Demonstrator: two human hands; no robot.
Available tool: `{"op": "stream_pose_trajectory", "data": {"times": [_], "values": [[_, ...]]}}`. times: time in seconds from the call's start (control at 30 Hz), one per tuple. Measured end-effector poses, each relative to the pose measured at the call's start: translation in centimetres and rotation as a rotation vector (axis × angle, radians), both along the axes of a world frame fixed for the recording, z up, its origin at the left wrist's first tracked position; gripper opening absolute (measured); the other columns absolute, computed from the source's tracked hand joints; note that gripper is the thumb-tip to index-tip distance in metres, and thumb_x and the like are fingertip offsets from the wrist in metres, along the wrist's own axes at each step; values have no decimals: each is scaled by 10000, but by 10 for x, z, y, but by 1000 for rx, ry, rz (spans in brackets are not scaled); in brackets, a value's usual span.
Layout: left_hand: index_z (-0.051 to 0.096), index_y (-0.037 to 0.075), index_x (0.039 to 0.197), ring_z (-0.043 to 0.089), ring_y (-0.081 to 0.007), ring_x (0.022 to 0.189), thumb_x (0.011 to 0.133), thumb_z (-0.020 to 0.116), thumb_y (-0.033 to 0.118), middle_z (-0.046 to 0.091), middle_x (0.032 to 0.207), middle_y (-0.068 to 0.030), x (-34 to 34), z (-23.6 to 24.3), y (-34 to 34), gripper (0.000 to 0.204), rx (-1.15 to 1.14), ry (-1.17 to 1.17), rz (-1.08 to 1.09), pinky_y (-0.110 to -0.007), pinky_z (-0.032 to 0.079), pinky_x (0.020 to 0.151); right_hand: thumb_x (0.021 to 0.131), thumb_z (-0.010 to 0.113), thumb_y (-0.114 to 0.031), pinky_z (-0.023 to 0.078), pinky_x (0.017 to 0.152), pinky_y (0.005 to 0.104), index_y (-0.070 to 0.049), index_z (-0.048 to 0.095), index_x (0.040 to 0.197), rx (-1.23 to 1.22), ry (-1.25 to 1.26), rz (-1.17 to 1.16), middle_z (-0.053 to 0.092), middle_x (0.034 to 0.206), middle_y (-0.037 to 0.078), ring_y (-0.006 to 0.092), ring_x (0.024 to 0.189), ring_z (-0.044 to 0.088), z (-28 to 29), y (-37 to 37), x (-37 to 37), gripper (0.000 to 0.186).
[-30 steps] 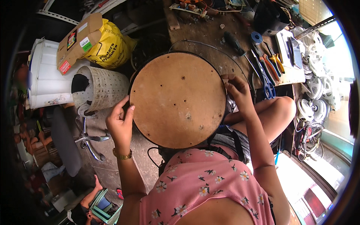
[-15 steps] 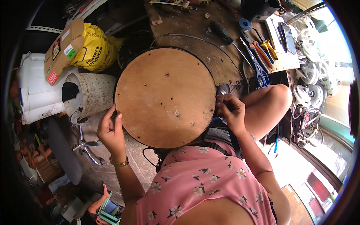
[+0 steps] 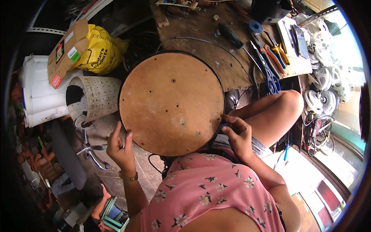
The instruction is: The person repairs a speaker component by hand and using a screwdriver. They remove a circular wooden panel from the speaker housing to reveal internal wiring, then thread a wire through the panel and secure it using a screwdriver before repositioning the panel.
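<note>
A round wooden board [image 3: 170, 104] with a dark rim and several small holes lies in front of my lap. At its lower left edge is my left hand [image 3: 123, 152], index finger and thumb stretched apart, the thumb tip by the rim. My right hand [image 3: 240, 137] is at the right edge, its fingers curled with the fingertips against the rim. A small bit of blue shows between its index finger and thumb; what it is, I cannot make out. The board's underside is hidden.
On the wooden bench [image 3: 201, 54] beyond lie blue-handled scissors [image 3: 272, 83], a screwdriver [image 3: 232, 35], pliers [image 3: 279, 50] and a blue spool [image 3: 255, 27]. A perforated drum [image 3: 98, 96], a white bin [image 3: 42, 91] and a yellow bag [image 3: 102, 50] stand left. White wheels [image 3: 322, 83] hang right.
My left hand has slid slightly down and right along the rim, its fingers spreading. The right hand has moved a little down the right edge. The view has shifted slightly.
</note>
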State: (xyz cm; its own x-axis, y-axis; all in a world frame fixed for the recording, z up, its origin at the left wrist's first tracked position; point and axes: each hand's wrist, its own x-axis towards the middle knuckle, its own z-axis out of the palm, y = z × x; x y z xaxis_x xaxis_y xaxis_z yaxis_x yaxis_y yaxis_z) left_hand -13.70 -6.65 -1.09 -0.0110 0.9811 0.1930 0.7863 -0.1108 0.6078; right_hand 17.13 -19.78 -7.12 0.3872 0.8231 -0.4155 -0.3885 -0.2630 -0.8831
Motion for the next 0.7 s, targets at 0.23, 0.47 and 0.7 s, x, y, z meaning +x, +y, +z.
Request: {"op": "stream_pose_trajectory", "data": {"times": [0.23,0.47,0.7], "values": [[672,58,1189,292,-72,571,742,752,-3,342,666,47,5,1,5,459,-17,-74,-20,-232,264,512,868,697,-65,362,554,174,40,573,1159,-28,352,-30,567,802,-9,28,632,460,14,-6,-2,333],[687,41,1147,276,-55,567,797,730,33,290,618,68,3,3,20,352,-35,-157,-22,-224,233,513,885,689,-106,263,436,184,-14,554,1093,-47,572,-113,481,681,-39,39,494,358,12,6,-3,264],[698,39,1122,274,-51,563,822,713,34,299,624,72,0,3,21,300,-21,-177,-49,-226,234,507,945,605,-151,270,416,199,-67,487,1084,3,550,-54,488,722,-11,55,465,354,22,16,-2,201]]}}
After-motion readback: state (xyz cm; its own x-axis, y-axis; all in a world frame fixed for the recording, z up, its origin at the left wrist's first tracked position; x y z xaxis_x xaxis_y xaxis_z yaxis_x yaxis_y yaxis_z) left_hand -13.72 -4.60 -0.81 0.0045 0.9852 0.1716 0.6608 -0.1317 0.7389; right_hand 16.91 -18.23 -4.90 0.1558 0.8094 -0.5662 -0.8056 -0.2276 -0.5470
